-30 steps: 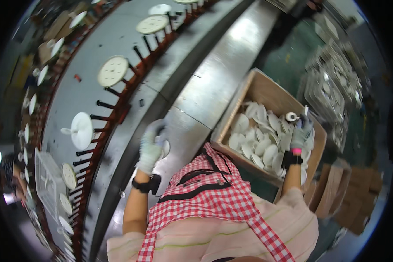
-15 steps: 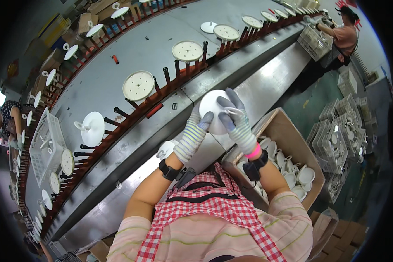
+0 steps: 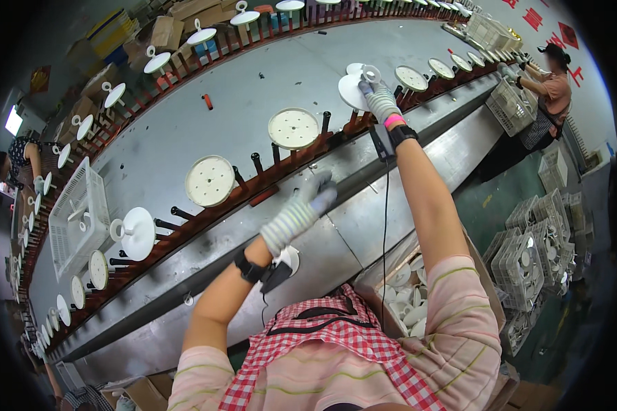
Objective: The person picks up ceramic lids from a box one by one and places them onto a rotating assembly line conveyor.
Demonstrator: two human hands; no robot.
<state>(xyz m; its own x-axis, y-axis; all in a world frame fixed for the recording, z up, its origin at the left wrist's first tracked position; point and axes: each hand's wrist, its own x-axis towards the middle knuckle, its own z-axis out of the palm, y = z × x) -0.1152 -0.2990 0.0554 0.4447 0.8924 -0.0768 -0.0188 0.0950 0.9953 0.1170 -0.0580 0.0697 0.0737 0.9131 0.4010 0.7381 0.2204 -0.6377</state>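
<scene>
Crate (image 3: 68, 253), white and slotted, sits on the grey table (image 3: 164, 137) at far left; its few white pieces are too jumbled to count. Beside it, along the near row of black-tipped pegs (image 3: 257, 161), come one ringed disc (image 3: 140, 233) and then two hole-dotted discs (image 3: 210, 180).

The gloved left hand (image 3: 298, 216) is next: fingers parted and half curled, thumb apart, nothing seen in it, above the metal bench (image 3: 329, 260). Half a second ago it shared hold of one white disc with the other hand; now the two are well apart. One loose disc (image 3: 293, 259) lies on the bench below it.

The gloved right hand (image 3: 382, 101) has its fingers closed at the raised ring (image 3: 371, 66) of the held disc (image 3: 351, 94). That disc has gone from over the bench to the peg row; whether the pegs bear it cannot be told. One half-hidden disc (image 3: 354, 68) shows behind it. Four pale discs (image 3: 410, 79) can be counted to the right before the row crowds together.

Nearer the body, one carton (image 3: 481, 270) holds heaped white discs (image 3: 411, 312), uncountable. Stacked crates (image 3: 528, 260) follow, then one co-worker (image 3: 554, 96).
</scene>
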